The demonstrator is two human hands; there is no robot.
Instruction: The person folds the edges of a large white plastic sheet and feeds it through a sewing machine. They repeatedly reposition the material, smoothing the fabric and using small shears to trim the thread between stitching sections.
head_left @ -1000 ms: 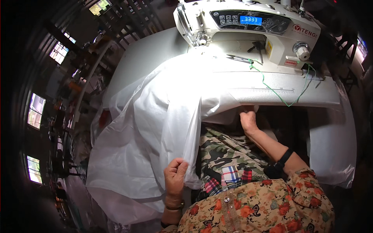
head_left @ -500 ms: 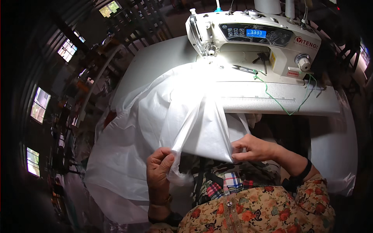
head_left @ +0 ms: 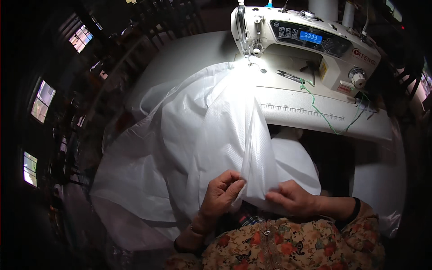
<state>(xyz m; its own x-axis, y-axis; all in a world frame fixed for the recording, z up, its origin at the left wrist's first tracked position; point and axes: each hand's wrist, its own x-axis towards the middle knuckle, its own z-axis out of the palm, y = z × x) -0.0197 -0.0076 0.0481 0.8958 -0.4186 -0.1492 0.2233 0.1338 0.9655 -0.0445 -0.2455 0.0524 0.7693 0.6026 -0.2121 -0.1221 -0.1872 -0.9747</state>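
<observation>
A large sheet of white woven-looking fabric [head_left: 189,135] runs from under the needle of a white sewing machine [head_left: 288,38] down toward my lap, hanging in folds to the left. My left hand [head_left: 222,191] pinches a folded edge of it between thumb and fingers. A short way to the right, my right hand [head_left: 292,198] grips the fabric's near edge, its fingertips partly hidden. Between the hands the cloth is drawn into a long fold leading up to the needle. Bright lamp light washes out the cloth near the needle.
On the machine bed lie thread snips [head_left: 289,76] beside a tangled green thread [head_left: 315,108]. A ruler scale [head_left: 301,112] marks the table's front edge. Thread cones [head_left: 348,14] stand behind the machine. More white material [head_left: 378,189] hangs at the right.
My left hand has moved right and slightly down, close to my right hand, which has shifted a little lower. The fabric is now pulled into a longer fold. The view has shifted slightly.
</observation>
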